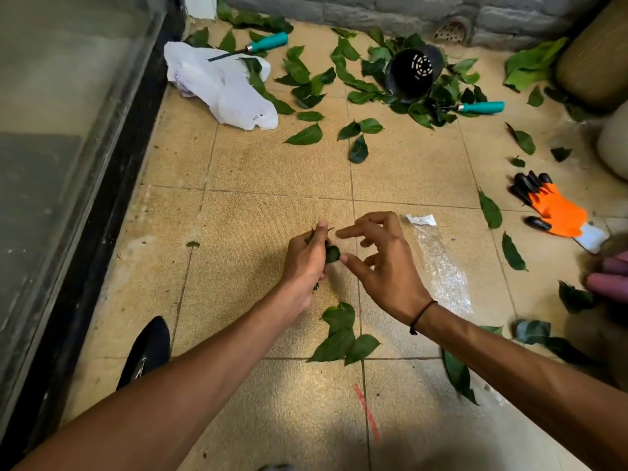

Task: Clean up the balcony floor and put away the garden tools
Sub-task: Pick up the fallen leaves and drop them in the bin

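Pretty clearly a home balcony used for potted plants: the floor was beige tile [272, 158] with a round drain grate [451, 31] set at the foot of a grey brick wall [373, 10], and a glass sliding door [68, 113] in a dark frame ran down the left side. Green leaves [306, 134] were scattered all over, with a tipped black plastic pot [413, 74], two teal-handled garden tools [268, 43], an orange gardening glove [554, 209] and a white plastic bag [221, 85] lying on the tiles.
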